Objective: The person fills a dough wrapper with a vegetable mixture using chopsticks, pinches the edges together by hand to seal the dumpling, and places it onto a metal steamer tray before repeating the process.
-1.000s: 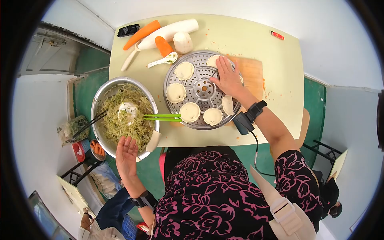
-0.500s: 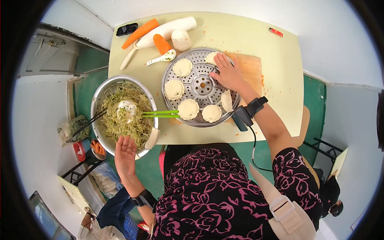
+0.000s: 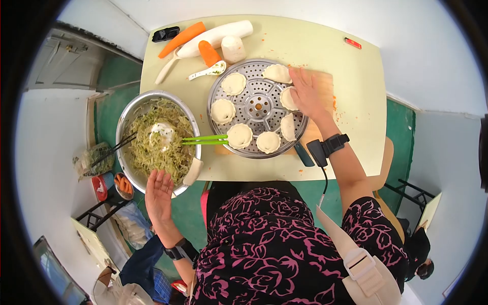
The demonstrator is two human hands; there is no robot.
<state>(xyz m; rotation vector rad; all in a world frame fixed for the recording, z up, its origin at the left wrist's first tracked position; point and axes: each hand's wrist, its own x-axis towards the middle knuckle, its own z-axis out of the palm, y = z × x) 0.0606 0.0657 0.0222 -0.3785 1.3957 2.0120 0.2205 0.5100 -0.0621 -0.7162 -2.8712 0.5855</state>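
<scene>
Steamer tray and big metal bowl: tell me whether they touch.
Apart. The head view shows a strip of pale tabletop between the tray and the bowl.

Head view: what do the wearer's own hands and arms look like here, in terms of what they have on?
Both the left hand and right hand are ungloved. Each wrist has a black band; the right wristband carries a dark boxy module with a thin dark cable. The right sleeve is short, black with pink floral outlines.

Includes a black container at the tabletop's far left corner and a small red object near its far right.
</scene>
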